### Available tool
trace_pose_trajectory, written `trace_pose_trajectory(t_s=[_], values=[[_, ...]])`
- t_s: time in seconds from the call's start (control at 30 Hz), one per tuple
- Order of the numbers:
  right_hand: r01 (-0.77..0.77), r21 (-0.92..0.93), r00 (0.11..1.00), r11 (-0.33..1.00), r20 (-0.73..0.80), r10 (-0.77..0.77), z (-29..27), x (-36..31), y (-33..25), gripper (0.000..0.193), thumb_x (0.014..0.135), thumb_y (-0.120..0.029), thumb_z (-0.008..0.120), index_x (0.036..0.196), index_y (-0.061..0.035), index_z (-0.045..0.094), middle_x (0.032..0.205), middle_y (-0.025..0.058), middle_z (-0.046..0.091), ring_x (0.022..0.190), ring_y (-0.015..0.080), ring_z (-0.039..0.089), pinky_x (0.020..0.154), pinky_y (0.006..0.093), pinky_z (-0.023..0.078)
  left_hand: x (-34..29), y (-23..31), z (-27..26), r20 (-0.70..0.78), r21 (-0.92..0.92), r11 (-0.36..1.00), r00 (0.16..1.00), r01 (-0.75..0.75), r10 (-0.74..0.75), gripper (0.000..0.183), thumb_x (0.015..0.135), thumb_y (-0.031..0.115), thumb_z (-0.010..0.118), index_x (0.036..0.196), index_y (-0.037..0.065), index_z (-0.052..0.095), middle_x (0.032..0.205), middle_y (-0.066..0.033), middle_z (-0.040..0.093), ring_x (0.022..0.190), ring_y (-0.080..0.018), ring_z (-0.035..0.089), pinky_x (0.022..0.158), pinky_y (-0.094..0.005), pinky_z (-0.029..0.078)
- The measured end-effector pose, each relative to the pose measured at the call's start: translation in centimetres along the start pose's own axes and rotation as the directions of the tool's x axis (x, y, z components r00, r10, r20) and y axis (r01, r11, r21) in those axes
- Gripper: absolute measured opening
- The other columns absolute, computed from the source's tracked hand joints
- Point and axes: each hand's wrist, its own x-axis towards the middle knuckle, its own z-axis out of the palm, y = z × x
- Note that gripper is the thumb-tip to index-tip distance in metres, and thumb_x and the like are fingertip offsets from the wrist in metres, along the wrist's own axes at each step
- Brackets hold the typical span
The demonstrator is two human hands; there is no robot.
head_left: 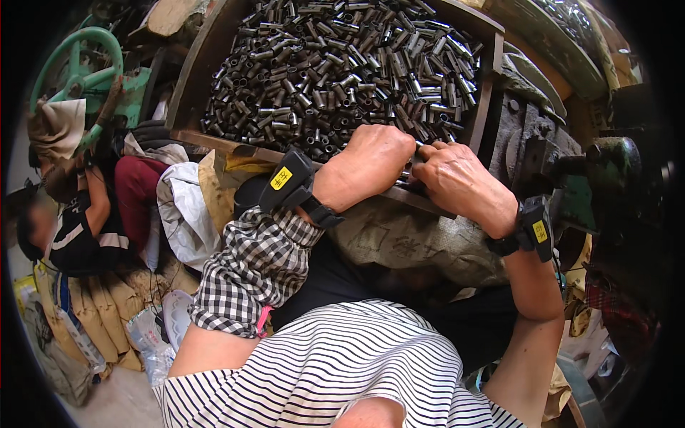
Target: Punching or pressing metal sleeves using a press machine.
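A wooden tray (492, 78) is heaped with short metal tubes (300, 82), some shiny and some dark brown. At its near edge my two hands meet, thumbs and fingers almost touching. My left hand (367, 165) is closed with its knuckles up, the fingertips hidden beneath it. Beside it, my right hand (460, 180) is curled with its fingers pressed together. A bit of metal shows between them, but what each hand grips is hidden. A checked sleeve covers my left forearm, and each wrist has a strapped black device.
Grey cloth or sacking (421, 246) lies under the tray's near edge. Dark, greasy machinery (542, 157) stands close on the right. To the left are a green handwheel (75, 82), another person (85, 221) and stacked brown sacks (107, 310).
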Motion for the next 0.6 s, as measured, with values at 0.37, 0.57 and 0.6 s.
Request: trace_pose_trajectory(t_s=[0.37, 0.57, 0.6], values=[[-0.251, 0.668, 0.729, 0.700, -0.346, 0.591, -0.9, -3.3, -2.8, 0.012, 0.076, -0.005, 0.067, 0.084, -0.0005, 0.060, 0.074, 0.0079, 0.060, 0.056, 0.0139, 0.056, 0.051, 0.0288, 0.045, 0.1, -0.5, -0.1, 0.022, -0.799, 0.601, 1.000, 0.012, 0.009, 0.018, 0.087, 0.012, 0.058, 0.095, -0.003, 0.052, 0.079, -0.0101, 0.062, 0.065, -0.0164, 0.064, 0.053, -0.0291, 0.049], [-0.119, 0.986, 0.680, 0.113, -0.002, 0.733, -0.6, -3.9, -2.7, 0.019, 0.085, -0.004, 0.059, 0.102, 0.0012, 0.059, 0.068, -0.0024, 0.057, 0.053, 0.0008, 0.047, 0.046, 0.0162, 0.037, 0.6, 0.7, -0.7, 0.193, -0.970, 0.162, 0.979, 0.180, 0.069, 0.018, 0.091, 0.016, 0.056, 0.099, 0.000, 0.054, 0.077, -0.0025, 0.061, 0.061, -0.0059, 0.059, 0.049, -0.0174, 0.047], [-0.131, 0.988, 0.695, 0.079, 0.034, 0.719, -0.7, -3.9, -2.6, 0.017, 0.085, -0.005, 0.058, 0.101, 0.0014, 0.059, 0.067, -0.0020, 0.057, 0.051, 0.0011, 0.047, 0.044, 0.0162, 0.037, 0.6, 0.6, -0.9, 0.202, -0.966, 0.181, 0.976, 0.184, 0.084, 0.019, 0.090, 0.016, 0.057, 0.100, 0.000, 0.055, 0.076, -0.0019, 0.061, 0.060, -0.0054, 0.059, 0.049, -0.0173, 0.047]])
